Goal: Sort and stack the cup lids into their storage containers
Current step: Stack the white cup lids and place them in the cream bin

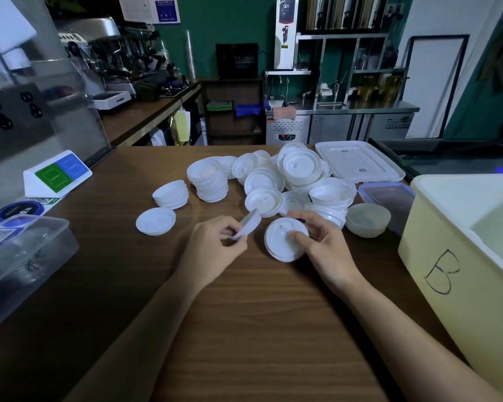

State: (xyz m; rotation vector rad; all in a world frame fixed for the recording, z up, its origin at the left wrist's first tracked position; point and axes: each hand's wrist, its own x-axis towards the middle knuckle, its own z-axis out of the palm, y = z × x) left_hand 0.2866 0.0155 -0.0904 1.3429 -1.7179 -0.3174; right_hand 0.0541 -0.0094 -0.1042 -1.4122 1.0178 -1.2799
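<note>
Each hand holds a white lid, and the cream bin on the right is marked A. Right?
Not quite: the head view shows the cream bin marked B, not A. The left hand does hold a white lid, the right hand a second lid.

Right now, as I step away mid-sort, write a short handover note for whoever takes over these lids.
Left hand pinches one thin lid, tilted on edge.
Right hand grips a flat lid over the table.
Three tidy stacks sit left of the loose pile.
Bin marked B stands at right; no lids visible inside.
Left: sort the pile, move stacks into containers.
</note>
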